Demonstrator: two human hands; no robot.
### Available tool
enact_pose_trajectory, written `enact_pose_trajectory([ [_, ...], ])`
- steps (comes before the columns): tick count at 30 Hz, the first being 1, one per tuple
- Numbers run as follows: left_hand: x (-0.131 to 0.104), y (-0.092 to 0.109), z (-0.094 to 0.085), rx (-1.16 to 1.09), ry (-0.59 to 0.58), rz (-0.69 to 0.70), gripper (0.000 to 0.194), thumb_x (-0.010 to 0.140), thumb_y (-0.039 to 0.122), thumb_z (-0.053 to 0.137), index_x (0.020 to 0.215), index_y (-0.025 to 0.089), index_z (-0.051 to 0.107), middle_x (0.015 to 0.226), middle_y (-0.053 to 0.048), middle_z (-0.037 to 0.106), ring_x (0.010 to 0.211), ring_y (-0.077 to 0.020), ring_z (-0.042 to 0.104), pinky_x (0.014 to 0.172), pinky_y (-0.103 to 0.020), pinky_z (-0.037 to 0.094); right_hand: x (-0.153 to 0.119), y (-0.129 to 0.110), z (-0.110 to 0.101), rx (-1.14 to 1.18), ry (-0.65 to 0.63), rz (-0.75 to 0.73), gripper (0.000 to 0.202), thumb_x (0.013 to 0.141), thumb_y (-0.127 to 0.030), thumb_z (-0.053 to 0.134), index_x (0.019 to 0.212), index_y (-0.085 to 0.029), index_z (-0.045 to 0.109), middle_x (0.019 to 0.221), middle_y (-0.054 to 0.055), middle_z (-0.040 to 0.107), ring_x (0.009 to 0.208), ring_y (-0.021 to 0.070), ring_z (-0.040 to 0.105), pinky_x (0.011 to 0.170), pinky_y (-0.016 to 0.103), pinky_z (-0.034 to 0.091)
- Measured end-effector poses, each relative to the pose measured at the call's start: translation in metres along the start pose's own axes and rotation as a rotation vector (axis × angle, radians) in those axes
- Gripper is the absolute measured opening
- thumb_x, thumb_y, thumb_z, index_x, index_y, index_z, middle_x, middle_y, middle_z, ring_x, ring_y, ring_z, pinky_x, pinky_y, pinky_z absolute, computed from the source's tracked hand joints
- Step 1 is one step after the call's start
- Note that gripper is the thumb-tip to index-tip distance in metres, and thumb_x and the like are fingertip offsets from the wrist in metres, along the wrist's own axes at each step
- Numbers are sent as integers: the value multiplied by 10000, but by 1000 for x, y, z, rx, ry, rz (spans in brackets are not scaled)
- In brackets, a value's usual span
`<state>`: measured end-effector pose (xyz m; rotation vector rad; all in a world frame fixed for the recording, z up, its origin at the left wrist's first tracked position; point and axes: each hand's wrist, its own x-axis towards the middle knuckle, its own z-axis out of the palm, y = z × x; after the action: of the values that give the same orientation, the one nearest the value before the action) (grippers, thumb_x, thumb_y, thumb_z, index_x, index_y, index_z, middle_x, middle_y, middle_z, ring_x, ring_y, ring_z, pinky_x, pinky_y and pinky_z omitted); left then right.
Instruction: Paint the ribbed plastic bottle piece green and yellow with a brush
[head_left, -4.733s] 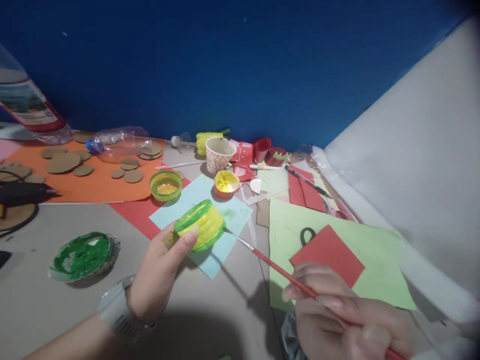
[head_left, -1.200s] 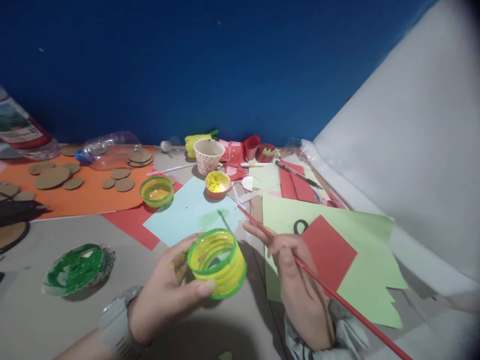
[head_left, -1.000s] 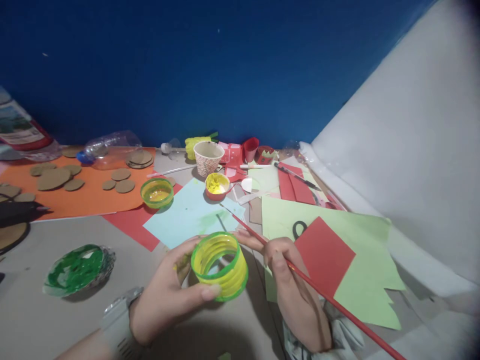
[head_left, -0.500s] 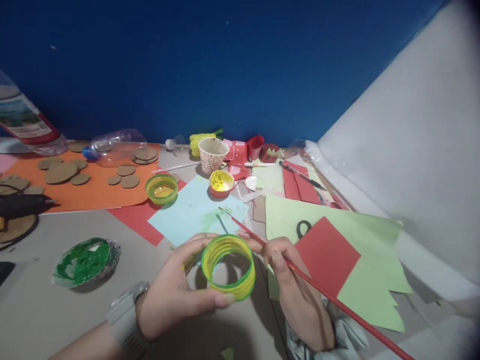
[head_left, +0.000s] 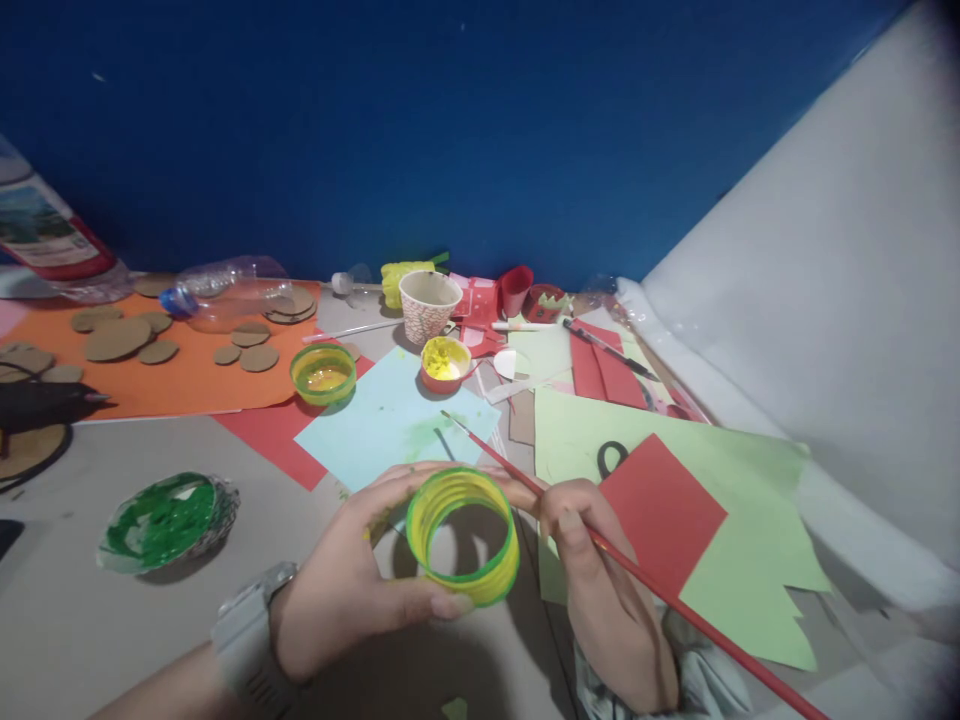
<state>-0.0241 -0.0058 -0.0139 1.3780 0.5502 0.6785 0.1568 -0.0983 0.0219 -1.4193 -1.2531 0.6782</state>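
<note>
My left hand (head_left: 375, 570) is closed around a ribbed ring (head_left: 495, 575) painted yellow with green rims, perhaps cut from a plastic bottle. Its open end faces me, and the table shows through it. A thin red paintbrush (head_left: 652, 585) is pinched in my right hand (head_left: 600, 590), its bristles pointing up and left above the pale blue paper (head_left: 360, 420). The bristles are apart from the ring. Green smears mark that paper. Beyond it stands a small red cup of yellow paint (head_left: 445, 364). To the left lies a shallow dish of green paint (head_left: 161, 520).
Behind the paints are a patterned paper cup (head_left: 429, 306) and a yellow-green bowl (head_left: 323, 374). Cardboard discs (head_left: 120, 341) and a clear bottle (head_left: 240, 293) lie on orange paper at left. Green sheets (head_left: 765, 530), a red square (head_left: 667, 510) and a black scissor handle (head_left: 612, 458) are at right.
The ring and my right hand with the paintbrush have shifted slightly to the right. Both hands keep their hold, and the surroundings have moved only a little in view.
</note>
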Motion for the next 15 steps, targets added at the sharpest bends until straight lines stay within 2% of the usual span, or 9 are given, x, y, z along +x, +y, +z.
enact_pose_trajectory([
  [3, 1, 3, 0, -12, 37, -16, 586, 630, 370, 834, 1188, 318, 664, 1273, -47, 635, 1199, -304, 550, 1040, -365, 397, -2, 3, -2, 15, 35, -8, 178, 968, -310, 428, 799, -268, 461, 816, -1, 656, 1097, 253, 648, 906, 363, 555],
  [5, 2, 5, 1, 3, 61, -20, 569, 638, 392, 826, 1180, 318, 668, 1275, -49, 630, 1211, -307, 540, 1050, -369, 387, -3, 5, -2, 30, 49, -10, 175, 969, -303, 432, 801, -265, 464, 786, 1, 634, 1102, 254, 647, 913, 360, 556],
  [8, 2, 6, 2, 37, 75, -11, 542, 650, 375, 821, 1168, 325, 671, 1273, -49, 628, 1215, -304, 537, 1045, -370, 390, -2, 5, -3, 39, 54, -17, 168, 980, -278, 424, 820, -261, 474, 890, -3, 688, 1093, 223, 653, 908, 339, 559],
  [11, 1, 5, 2, 91, 89, 14, 562, 632, 313, 840, 1165, 332, 667, 1252, -47, 636, 1213, -296, 539, 1039, -363, 395, 0, 3, -2, 84, 19, -48, 99, 953, -267, 508, 861, -255, 474, 1048, 13, 715, 1115, 218, 644, 949, 375, 537],
  [15, 1, 4, 1, 121, 94, 22, 570, 659, 229, 823, 1184, 365, 651, 1274, -27, 624, 1218, -276, 542, 1041, -346, 392, 3, 2, -3, 126, -35, -63, 212, 868, -233, 652, 864, -251, 441, 1137, 40, 706, 1156, 213, 621, 970, 390, 518],
])
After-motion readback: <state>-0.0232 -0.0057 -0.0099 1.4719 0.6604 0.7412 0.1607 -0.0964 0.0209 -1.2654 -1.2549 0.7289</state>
